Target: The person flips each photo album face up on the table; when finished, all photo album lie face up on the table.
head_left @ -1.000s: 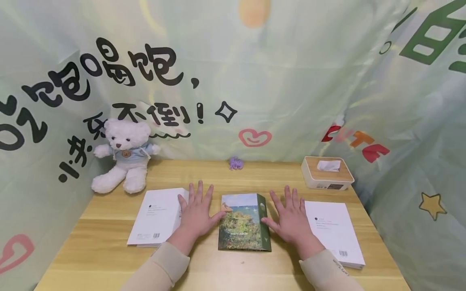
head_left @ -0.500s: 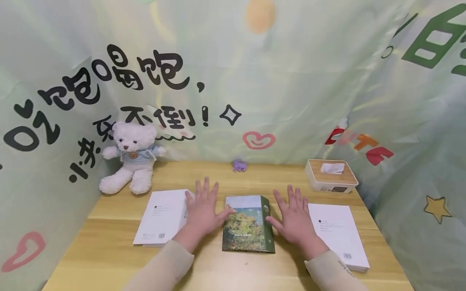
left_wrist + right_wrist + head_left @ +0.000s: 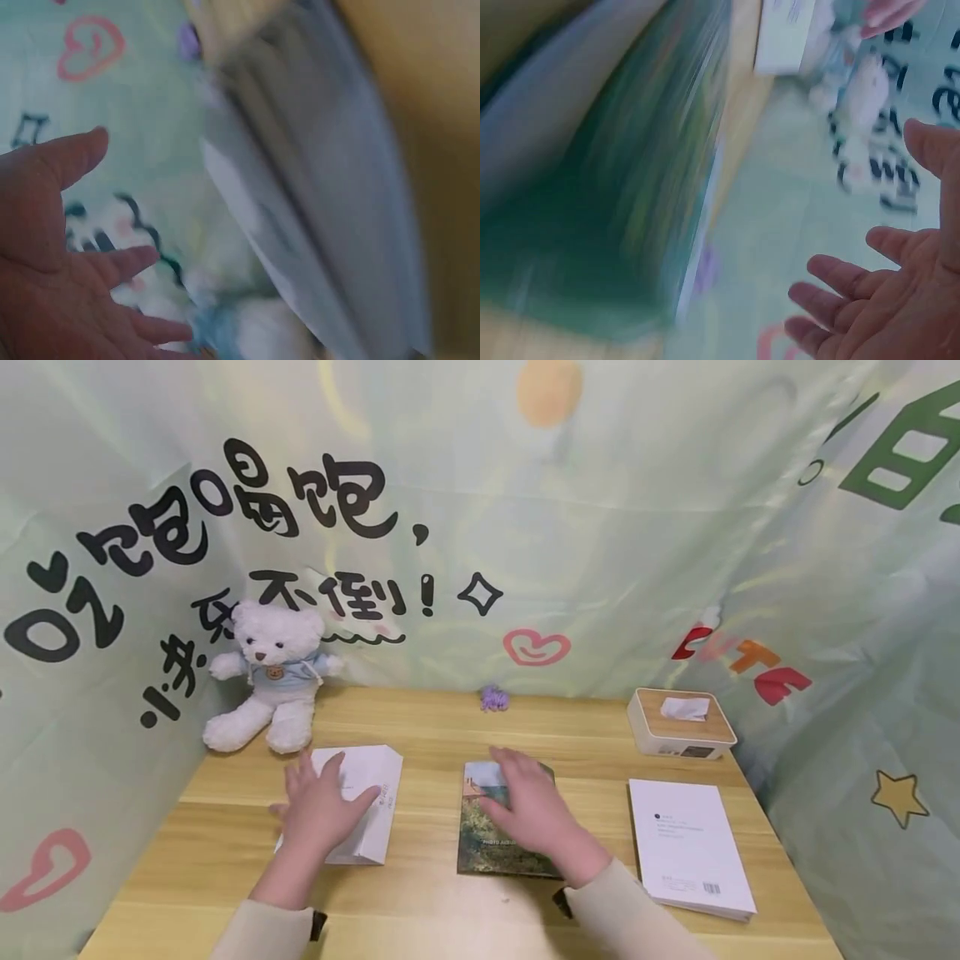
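My left hand [image 3: 321,806] is over the left white book [image 3: 381,818], its fingers spread and covering much of the cover. In the left wrist view, that hand's fingers stand apart beside the blurred book. Above the green photo album [image 3: 480,847] with a painted landscape cover is my right hand [image 3: 531,802], hiding the album's upper right part. The right wrist view shows its fingers straight and parted, with the album [image 3: 652,165] blurred by motion alongside. Neither hand grips anything.
Another white book [image 3: 693,852] lies at the right of the wooden table [image 3: 427,910]. Along the back are a white teddy bear [image 3: 277,681] in a blue top, a small purple object [image 3: 494,698] and a tissue box [image 3: 682,724]. Printed fabric hangs behind.
Both hands have moved left: the left from between the white book and the album to over that book, the right from beside the album to over it. The books stay in place.
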Demonstrator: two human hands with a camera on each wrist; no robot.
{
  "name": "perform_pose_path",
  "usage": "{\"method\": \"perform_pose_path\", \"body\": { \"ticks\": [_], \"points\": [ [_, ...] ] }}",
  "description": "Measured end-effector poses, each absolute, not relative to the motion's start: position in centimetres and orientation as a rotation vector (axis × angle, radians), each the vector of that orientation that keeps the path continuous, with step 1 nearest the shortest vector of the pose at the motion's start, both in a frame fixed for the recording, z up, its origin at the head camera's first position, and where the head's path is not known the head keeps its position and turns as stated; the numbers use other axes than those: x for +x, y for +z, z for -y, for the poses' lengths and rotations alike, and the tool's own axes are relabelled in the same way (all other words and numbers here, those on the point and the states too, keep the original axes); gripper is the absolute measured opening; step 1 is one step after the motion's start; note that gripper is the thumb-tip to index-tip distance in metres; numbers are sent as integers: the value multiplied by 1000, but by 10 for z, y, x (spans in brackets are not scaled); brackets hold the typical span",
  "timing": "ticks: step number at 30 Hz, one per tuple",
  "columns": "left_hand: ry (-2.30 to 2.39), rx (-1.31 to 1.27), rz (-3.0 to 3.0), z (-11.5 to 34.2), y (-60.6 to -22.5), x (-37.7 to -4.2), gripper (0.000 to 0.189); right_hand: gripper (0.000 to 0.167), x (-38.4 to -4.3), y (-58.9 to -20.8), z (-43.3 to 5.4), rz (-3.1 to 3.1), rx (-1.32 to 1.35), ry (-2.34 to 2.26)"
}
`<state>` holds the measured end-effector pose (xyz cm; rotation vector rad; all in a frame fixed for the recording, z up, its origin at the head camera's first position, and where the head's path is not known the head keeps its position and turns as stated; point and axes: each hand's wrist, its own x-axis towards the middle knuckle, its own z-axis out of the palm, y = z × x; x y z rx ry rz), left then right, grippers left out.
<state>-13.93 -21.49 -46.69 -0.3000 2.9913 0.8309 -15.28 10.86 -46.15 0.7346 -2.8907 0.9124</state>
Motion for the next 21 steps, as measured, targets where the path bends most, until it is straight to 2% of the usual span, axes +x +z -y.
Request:
{"method": "perform_pose_path", "body": {
  "ticks": [7,14,21],
  "points": [
    [934,-346,-2858,242,-484,-124,96,85,-143,-478,-37,2884,699,1474],
    [795,-245,-2862,254,-489,-125,91,90,-141,-494,14,2949,599,1508],
    [820,-219,-2822,258,-493,-133,101,89,-142,-506,42,3009,562,1522]
  ]
}}
